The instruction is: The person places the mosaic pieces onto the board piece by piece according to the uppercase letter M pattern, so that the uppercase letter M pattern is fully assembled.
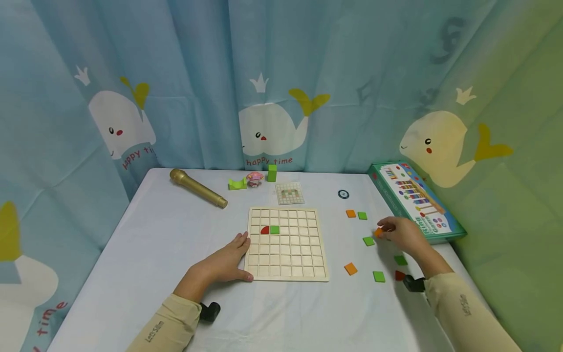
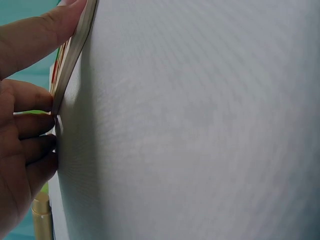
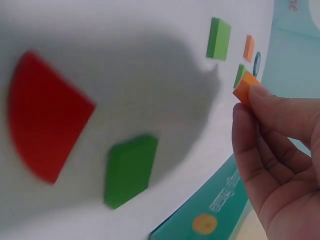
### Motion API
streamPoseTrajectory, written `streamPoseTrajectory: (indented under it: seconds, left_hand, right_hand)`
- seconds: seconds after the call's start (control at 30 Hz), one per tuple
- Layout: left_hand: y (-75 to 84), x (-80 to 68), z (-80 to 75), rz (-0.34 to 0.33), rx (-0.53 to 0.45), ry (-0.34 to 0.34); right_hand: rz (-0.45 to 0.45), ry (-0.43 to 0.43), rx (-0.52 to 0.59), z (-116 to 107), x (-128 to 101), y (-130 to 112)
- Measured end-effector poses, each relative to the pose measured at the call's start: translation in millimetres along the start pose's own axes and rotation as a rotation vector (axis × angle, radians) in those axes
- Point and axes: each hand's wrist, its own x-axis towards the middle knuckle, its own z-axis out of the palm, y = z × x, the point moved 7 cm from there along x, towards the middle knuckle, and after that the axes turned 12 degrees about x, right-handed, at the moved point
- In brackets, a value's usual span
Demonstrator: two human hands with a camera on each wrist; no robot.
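My right hand (image 1: 402,234) pinches an orange square tile (image 3: 246,86) between thumb and fingertips, lifted off the table near the teal box. Around it on the cloth lie green square tiles (image 1: 368,241), other orange tiles (image 1: 350,268) and a red quarter-circle tile (image 3: 47,117). With its fingers at the left edge and thumb at the near left corner, my left hand (image 1: 226,261) touches the pale wooden grid board (image 1: 286,256). On the board, a red quarter-circle piece (image 1: 265,230) sits beside a green square (image 1: 274,230) in neighbouring cells.
A small patterned grid card (image 1: 290,193) lies behind the board. Further back are a gold toy microphone (image 1: 198,188), a green curved block (image 1: 237,184), a pink figurine (image 1: 254,179) and an upright green block (image 1: 272,173). A dark ring (image 1: 343,194) and the teal game box (image 1: 413,195) are on the right.
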Motion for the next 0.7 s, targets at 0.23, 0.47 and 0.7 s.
streamPoseTrajectory:
  seconds: [0.23, 0.47, 0.7]
  left_hand:
    - [0.3, 0.1, -0.8, -0.002, -0.001, 0.001]
    - [0.0, 0.1, 0.0, -0.003, 0.010, 0.003]
    - [-0.6, 0.3, 0.8, -0.010, 0.011, -0.004]
  right_hand:
    - [-0.031, 0.008, 0.038, 6.1, 10.6, -14.7]
    - [-0.079, -0.005, 0.085, 14.5, 18.6, -32.5]
    - [-0.113, 0.007, 0.121, 24.0, 25.1, -46.4]
